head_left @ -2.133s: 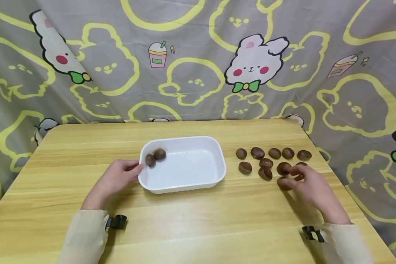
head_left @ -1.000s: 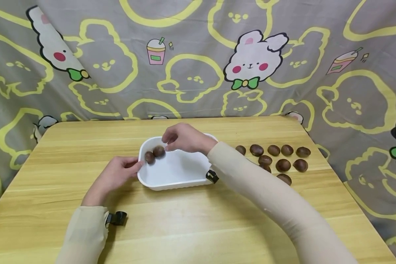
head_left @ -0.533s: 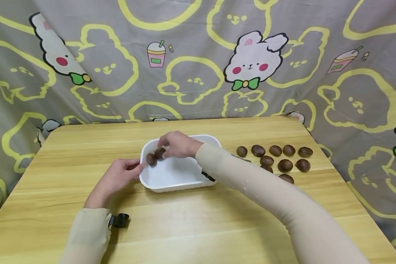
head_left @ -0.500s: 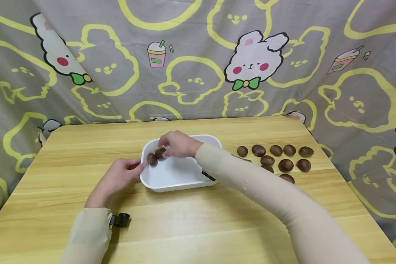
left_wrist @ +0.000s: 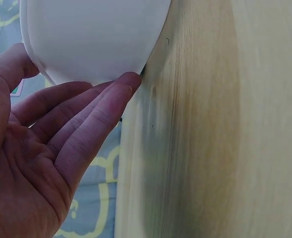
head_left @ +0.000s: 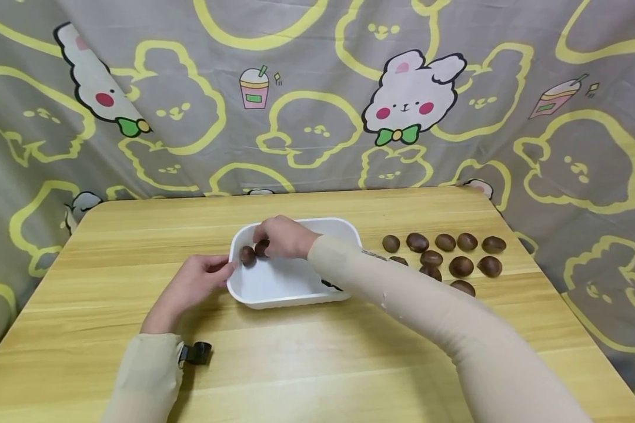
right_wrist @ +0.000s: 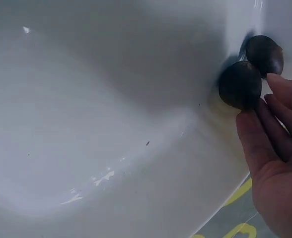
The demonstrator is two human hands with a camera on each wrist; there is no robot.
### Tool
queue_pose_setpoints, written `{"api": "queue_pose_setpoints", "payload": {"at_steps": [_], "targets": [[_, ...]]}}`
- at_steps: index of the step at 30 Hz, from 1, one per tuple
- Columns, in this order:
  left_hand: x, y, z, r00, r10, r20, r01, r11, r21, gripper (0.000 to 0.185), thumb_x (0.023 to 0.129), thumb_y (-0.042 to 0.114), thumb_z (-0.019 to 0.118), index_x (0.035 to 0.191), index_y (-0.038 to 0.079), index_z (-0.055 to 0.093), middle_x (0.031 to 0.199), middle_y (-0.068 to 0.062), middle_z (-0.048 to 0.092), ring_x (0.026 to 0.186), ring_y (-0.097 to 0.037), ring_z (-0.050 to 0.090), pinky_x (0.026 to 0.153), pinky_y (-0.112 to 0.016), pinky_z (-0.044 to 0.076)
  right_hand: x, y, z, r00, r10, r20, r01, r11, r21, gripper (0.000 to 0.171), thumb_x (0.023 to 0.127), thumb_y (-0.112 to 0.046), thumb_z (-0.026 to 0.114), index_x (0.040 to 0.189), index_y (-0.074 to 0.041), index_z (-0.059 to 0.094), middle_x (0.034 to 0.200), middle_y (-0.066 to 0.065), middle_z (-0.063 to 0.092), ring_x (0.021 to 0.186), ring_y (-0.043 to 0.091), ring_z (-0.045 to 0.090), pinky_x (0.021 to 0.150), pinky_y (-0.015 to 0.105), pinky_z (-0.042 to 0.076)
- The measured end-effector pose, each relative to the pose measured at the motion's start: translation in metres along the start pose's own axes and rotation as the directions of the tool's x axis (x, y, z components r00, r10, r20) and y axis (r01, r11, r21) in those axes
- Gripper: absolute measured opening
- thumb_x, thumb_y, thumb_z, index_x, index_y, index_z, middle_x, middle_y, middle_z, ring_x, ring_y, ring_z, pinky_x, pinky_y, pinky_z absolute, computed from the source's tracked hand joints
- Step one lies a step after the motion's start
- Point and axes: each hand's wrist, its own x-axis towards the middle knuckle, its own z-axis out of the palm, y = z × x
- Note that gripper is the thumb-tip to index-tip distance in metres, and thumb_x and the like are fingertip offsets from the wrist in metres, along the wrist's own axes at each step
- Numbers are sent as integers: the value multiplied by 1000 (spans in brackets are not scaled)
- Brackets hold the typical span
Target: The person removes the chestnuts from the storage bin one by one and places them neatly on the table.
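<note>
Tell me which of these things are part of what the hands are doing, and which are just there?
In use:
- white tray
- chestnuts in the tray
- chestnuts on the table
- left hand, touching the tray
- right hand, at the tray's chestnuts

Just there:
- wooden table
- cartoon curtain

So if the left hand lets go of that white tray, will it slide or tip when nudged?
The white tray looks thin-walled plastic, so probably light and apt to slide on the smooth wooden table. Only two chestnuts are visible inside, little ballast. The left hand touches its end wall, likely steadying it.

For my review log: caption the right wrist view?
Right hand fingertips beside two dark brown chestnuts inside the white plastic tray.
</note>
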Motion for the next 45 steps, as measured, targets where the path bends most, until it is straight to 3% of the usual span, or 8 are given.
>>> {"api": "queue_pose_setpoints", "payload": {"at_steps": [4, 10, 17, 27, 37, 45], "targets": [[1, 2, 1, 1000, -3, 3, 3, 1000, -17, 49, 100, 32, 59, 128, -7, 60, 109, -19, 69, 84, -18, 70, 77, -28, 52, 0, 2, 2, 1000, 4, 4, -4, 1000, -7, 13, 88, -2, 70, 100, -7, 73, 96, 3, 70, 87, 14, 57, 80, 23, 45], [1, 2, 1, 1000, -10, 4, 10, 1000, -26, 47, 100, 29, 60, 128, -9, 60, 108, -19, 70, 85, -20, 69, 75, -26, 52, -1, 6, 5, 999, 19, 44, -19, 1000, 10, 19, 87, 1, 68, 104, -8, 72, 96, -2, 68, 92, 11, 58, 84, 21, 44], [1, 0, 2, 1000, -15, 4, 16, 1000, -26, 48, 100, 29, 60, 128, -9, 59, 108, -19, 69, 85, -19, 69, 75, -27, 52, -2, 8, 3, 997, 23, 68, -24, 1000, 20, 20, 85, 0, 70, 103, -8, 71, 95, -1, 67, 88, 13, 56, 79, 21, 43], [2, 3, 2, 1000, -17, -1, 17, 1000, -1, 47, 101, 28, 58, 129, -9, 59, 110, -19, 69, 85, -18, 69, 77, -30, 52, -12, 5, -16, 994, 29, 109, -35, 998, 58, 20, 84, -4, 76, 104, -7, 71, 91, -1, 67, 86, 12, 58, 79, 22, 45], [0, 1, 3, 999, -48, -5, 48, 999, -21, 47, 101, 27, 58, 130, -9, 58, 111, -20, 69, 85, -20, 70, 80, -32, 53, -33, 22, -33, 995, -35, 98, 7, 960, 279, 27, 86, -8, 77, 111, -5, 69, 100, 0, 68, 96, 12, 61, 84, 22, 47], [0, 5, 4, 999, -43, -2, 43, 997, -61, 49, 101, 27, 59, 130, -12, 56, 113, -24, 67, 87, -23, 70, 78, -31, 54, -74, 41, -51, 999, 29, 30, -39, 896, 441, 27, 87, -10, 77, 113, -6, 69, 102, 2, 69, 96, 15, 64, 85, 28, 50]]}}
